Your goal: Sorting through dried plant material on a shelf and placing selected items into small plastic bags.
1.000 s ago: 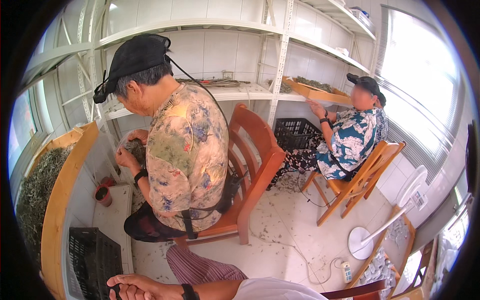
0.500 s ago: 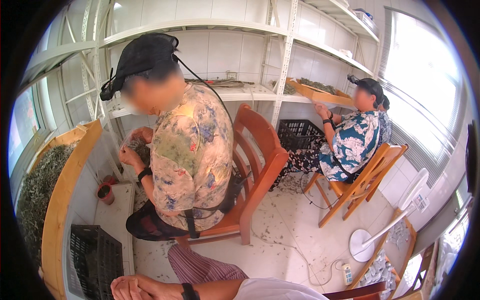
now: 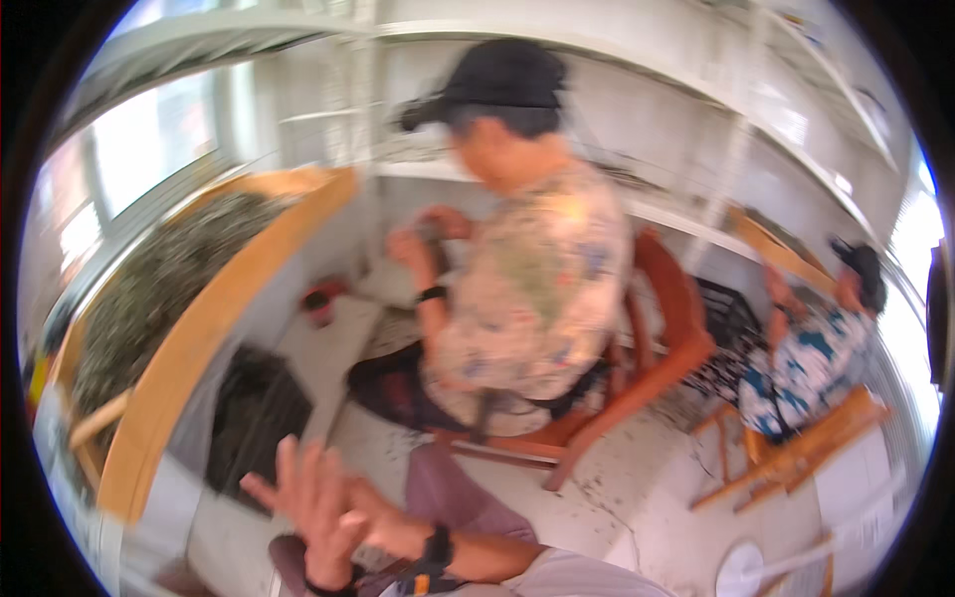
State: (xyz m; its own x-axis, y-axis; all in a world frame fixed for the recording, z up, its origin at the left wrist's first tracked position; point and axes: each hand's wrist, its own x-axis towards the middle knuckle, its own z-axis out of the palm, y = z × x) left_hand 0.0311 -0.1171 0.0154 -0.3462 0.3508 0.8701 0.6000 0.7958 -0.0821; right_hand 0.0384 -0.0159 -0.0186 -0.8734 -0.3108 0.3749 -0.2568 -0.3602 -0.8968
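My left hand (image 3: 310, 502) is raised at the lower left with its fingers stretched up and apart, blurred by motion. Crossing from the right, my right hand (image 3: 390, 519) overlaps it at the palm, and its fingers are partly hidden and smeared. I see nothing held in either hand. Both wrists carry black bands. Behind the hands stands a black plastic crate (image 3: 257, 413). To the left, a wooden-framed tray (image 3: 224, 343) holds a heap of dried grey-green plant material.
A person (image 3: 537, 289) in a patterned shirt sits close ahead on a wooden chair (image 3: 681, 328). Another person (image 3: 811, 363) sits at the right. White shelving (image 3: 637, 75) lines the wall. A red pot (image 3: 317, 306) stands on the floor, and a white fan base (image 3: 739, 570) is at the lower right.
The view has swung left, bringing more of the plant tray into sight. My left hand has come into view with spread fingers, and my right hand now overlaps it.
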